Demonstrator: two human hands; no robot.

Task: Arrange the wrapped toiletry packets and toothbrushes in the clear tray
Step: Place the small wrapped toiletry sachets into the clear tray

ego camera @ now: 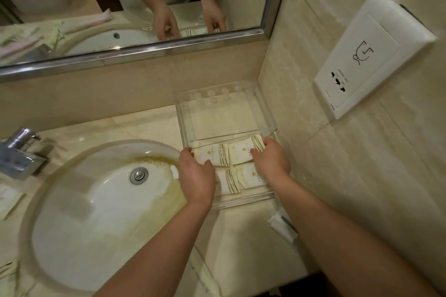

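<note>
A clear tray (185,125) stands on the marble counter in the corner right of the sink. Its near compartment holds several white wrapped packets with gold stripes, among them an upper left packet (213,153), an upper right packet (241,152) and two lower ones (229,182). The far compartment holds nothing. My left hand (196,175) rests on the left packets with fingers spread. My right hand (271,159) presses its fingertips on the upper right packet. No toothbrush shows in the tray; wrapped pink ones appear only in the mirror.
A white sink (96,212) with a stained rim and metal drain lies left of the tray. A chrome tap (19,152) stands at far left. A white wrapper (282,224) lies on the counter near my right forearm. A wall socket (366,55) is at right, the mirror (135,7) above.
</note>
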